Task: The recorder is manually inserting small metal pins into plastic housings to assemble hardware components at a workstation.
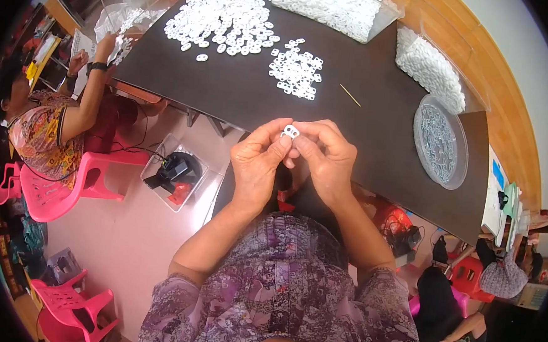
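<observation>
A small white plastic piece with two round holes [291, 131] is pinched between the fingertips of both my hands, just in front of the dark table's near edge. My left hand [253, 166] grips it from one side, thumb and fingers closed. From the other side my right hand [330, 162] closes on it too, its thumb near the lower edge. The fingers partly cover the piece. Beyond my hands lies a small heap of white two-holed pieces [297, 71]. Farther left spreads a larger heap of white oval pieces [224, 19].
A thin wooden stick [350, 95] lies on the table [376, 136]. Clear bins of white parts [328, 8] [431, 71] stand at the back. A round dish of small metal parts [441, 142] sits at the right. Another person [54, 126] works at the left.
</observation>
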The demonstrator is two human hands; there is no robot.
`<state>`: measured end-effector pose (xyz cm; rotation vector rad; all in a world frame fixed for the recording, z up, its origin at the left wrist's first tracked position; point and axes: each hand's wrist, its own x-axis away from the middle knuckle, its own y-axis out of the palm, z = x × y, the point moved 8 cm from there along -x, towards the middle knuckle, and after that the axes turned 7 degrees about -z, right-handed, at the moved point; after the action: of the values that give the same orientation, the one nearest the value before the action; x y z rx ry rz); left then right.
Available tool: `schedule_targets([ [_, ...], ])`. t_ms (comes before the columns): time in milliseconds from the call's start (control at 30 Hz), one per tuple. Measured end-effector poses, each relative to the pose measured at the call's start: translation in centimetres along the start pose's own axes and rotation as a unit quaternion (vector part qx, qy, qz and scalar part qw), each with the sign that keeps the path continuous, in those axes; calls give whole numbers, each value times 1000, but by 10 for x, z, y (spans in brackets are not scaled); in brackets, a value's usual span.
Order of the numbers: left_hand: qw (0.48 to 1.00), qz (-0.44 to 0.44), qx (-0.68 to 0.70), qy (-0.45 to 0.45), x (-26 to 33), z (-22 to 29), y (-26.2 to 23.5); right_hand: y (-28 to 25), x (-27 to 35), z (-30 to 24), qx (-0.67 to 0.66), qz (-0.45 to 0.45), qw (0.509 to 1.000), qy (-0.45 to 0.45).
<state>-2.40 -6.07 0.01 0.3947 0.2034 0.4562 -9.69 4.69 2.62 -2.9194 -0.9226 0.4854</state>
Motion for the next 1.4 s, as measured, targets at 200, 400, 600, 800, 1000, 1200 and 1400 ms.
schedule_targets([
  [200, 999, 20, 32, -21, -2, 0, -7, 12, -2, -19, 96, -37, 993, -48],
  [400, 999, 7, 42, -21, -5, 1, -11, 14, -7, -12, 99, -50, 992, -60],
  [600, 1000, 0, 15, -22, -3, -2, -10, 13, -8, 6, -100, -29, 994, 26],
  [800, 1000, -7, 10, -16, -6, -4, -10, 9, -9, 13, -67, -16, 997, 23],
  [1000, 1000, 6, 13, -4, -6, 1, -12, 15, -12, -12, 78, -74, 994, -25],
  [1200, 1000, 15, 21, -4, -4, 7, -6, 14, -10, -21, 130, -70, 984, -104],
  [1400, 999, 2, 32, 9, 2, 11, -5, 12, -4, -30, 132, -33, 979, -150],
])
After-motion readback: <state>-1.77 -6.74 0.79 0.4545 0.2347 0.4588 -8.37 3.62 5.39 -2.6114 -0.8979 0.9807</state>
